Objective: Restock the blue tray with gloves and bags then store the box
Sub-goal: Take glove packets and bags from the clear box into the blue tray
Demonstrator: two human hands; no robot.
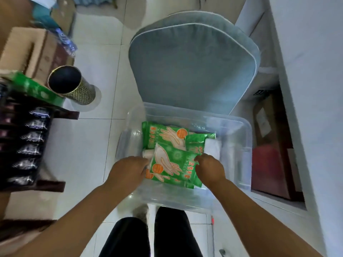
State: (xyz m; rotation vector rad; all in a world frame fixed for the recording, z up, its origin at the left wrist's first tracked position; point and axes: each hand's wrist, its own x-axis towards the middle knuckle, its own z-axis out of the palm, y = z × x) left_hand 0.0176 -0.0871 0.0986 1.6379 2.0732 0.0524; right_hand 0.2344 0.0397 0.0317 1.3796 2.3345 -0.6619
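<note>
A clear plastic box [245, 138] rests on the front of a chair, just ahead of my legs. Inside it lie several green glove packs printed with orange circles and hand drawings, plus white rolled bags [213, 147]. My left hand [128, 169] and my right hand [210, 168] are both inside the box, closed on the left and right edges of the nearest glove pack [174, 166], which sits on top of another pack. A further glove pack [163, 135] lies behind it. No blue tray is in view.
The chair's grey-blue cushion [193, 60] rises behind the box. A dark shelf with wrapped items [27, 138] stands at left, with a green box [33, 88], a gold-patterned tube [72, 84] and cardboard boxes [27, 51]. A low cabinet opening with red and brown boxes [269, 149] is at right.
</note>
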